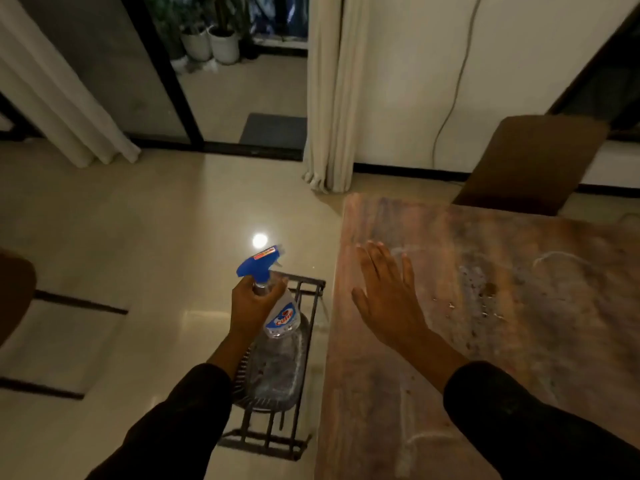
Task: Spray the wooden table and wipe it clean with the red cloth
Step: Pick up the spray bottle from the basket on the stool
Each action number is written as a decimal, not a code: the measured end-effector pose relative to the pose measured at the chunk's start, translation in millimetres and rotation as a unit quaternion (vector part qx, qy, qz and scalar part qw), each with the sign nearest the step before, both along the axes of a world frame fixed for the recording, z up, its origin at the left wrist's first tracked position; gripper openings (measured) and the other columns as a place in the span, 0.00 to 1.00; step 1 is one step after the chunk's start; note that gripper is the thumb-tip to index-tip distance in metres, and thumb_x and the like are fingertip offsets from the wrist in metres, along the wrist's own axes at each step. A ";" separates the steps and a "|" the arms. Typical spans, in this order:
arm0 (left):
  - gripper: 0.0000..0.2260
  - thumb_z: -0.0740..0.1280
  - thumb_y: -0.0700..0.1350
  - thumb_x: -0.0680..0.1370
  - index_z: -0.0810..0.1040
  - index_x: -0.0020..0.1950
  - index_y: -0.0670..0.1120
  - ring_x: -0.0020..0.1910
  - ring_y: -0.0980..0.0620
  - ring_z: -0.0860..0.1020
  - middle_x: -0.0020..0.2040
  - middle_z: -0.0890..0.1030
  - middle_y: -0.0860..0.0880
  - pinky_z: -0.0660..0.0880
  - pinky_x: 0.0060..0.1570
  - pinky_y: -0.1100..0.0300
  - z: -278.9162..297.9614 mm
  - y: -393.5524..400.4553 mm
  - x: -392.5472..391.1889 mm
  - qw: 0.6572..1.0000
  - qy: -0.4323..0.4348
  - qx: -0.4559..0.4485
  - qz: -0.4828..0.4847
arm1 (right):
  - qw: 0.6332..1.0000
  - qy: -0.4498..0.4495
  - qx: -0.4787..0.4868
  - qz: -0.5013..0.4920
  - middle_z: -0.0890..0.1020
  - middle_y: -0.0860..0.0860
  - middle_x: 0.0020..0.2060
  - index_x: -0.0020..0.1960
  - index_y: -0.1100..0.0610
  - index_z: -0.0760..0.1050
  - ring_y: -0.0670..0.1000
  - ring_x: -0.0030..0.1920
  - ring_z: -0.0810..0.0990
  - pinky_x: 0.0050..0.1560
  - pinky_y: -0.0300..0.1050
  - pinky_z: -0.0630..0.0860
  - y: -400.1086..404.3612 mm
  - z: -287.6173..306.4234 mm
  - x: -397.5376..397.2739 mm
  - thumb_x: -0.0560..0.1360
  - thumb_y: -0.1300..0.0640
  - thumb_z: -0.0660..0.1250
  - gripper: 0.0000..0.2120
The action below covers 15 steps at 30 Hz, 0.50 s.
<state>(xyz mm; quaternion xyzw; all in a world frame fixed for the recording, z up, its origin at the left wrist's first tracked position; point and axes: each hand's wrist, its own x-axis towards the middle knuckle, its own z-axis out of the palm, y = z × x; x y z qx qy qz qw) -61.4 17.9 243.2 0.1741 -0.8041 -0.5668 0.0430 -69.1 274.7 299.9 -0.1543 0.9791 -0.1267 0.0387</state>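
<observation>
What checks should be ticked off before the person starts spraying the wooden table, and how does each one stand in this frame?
1. Spray bottle held: ok, the left hand grips its neck below the blue trigger head.
2. Bottle over the wooden table: not ok, it is beside the table's left edge, above a metal rack on the floor.
3. Finger on the trigger: cannot tell.
4. Right hand out of the spray path: not ok, it is spread open over the tabletop.
5. Red cloth ready: not ok, none is in view.
6. Dirt to clean: ok, specks and white smears show on the wood.
</observation>
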 end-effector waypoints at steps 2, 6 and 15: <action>0.11 0.74 0.44 0.73 0.80 0.54 0.47 0.44 0.57 0.84 0.48 0.85 0.49 0.79 0.48 0.57 34.1 22.6 -15.1 0.997 0.018 0.033 -0.068 | 0.999 0.020 0.007 -0.034 0.57 0.57 0.84 0.85 0.55 0.52 0.58 0.85 0.53 0.81 0.70 0.49 30.8 29.1 1.1 0.82 0.40 0.45 0.36; 0.12 0.74 0.49 0.71 0.83 0.53 0.52 0.50 0.41 0.84 0.54 0.85 0.44 0.79 0.55 0.41 91.1 91.6 -44.7 0.983 0.035 0.076 -0.165 | 0.993 0.057 0.023 -0.102 0.53 0.56 0.85 0.86 0.55 0.48 0.57 0.85 0.48 0.83 0.67 0.44 108.2 81.6 6.1 0.85 0.43 0.53 0.34; 0.07 0.72 0.35 0.74 0.81 0.51 0.36 0.51 0.41 0.83 0.49 0.84 0.38 0.79 0.56 0.43 164.1 352.9 -40.2 0.917 0.100 0.097 -0.374 | 0.951 0.131 0.024 -0.280 0.57 0.56 0.84 0.85 0.54 0.53 0.58 0.85 0.52 0.82 0.68 0.48 322.3 136.7 75.0 0.84 0.43 0.58 0.34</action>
